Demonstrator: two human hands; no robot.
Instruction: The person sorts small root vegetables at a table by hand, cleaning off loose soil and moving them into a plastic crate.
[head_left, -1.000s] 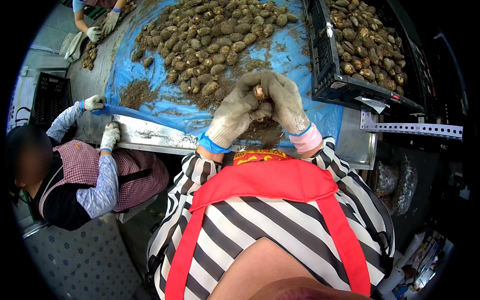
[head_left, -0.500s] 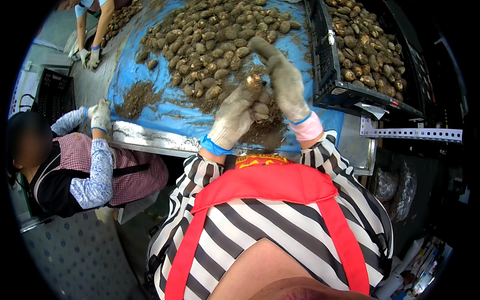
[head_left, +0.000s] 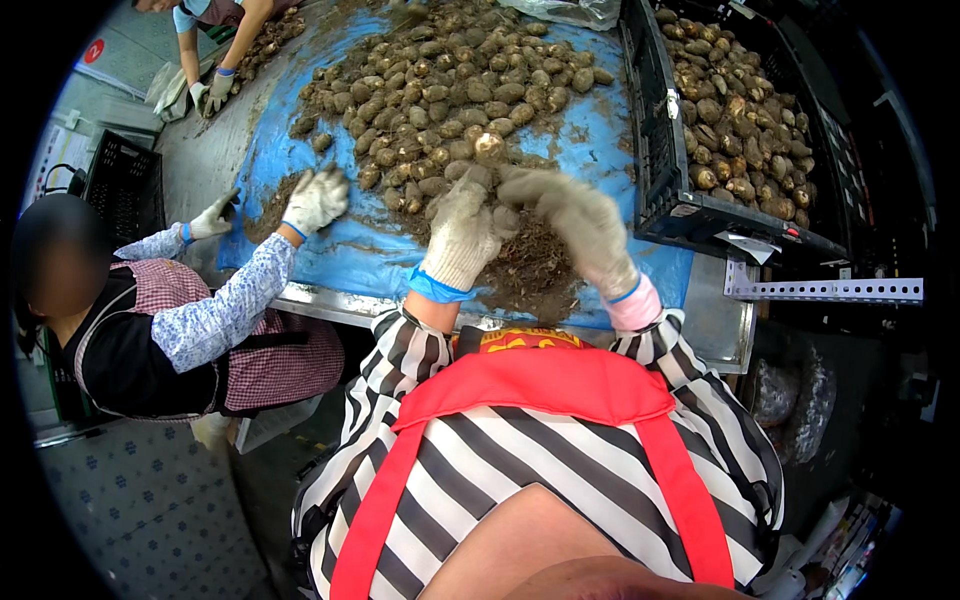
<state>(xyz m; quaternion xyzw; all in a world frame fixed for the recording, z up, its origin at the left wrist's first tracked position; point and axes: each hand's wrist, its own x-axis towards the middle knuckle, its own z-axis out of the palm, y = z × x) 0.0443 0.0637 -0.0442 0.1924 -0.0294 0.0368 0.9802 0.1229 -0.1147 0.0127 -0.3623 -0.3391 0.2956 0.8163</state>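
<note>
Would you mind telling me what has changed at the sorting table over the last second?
The left hand and right hand, pressed together around a tuber near the table edge a second ago, have reached further out toward the pile of tubers and drawn slightly apart; a pale tuber now sits at the left fingertips. The co-worker's gloved hand moved onto the blue sheet. The black crate stayed put.

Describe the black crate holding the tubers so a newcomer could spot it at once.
Start from the blue sheet that covers the long table and carries the big heap of muddy brown tubers. Go to that sheet's right edge: the black crate stands there, open-topped with slatted plastic walls. It is the only container on the table, and its tubers lie inside walls, not loose on the sheet.
</note>
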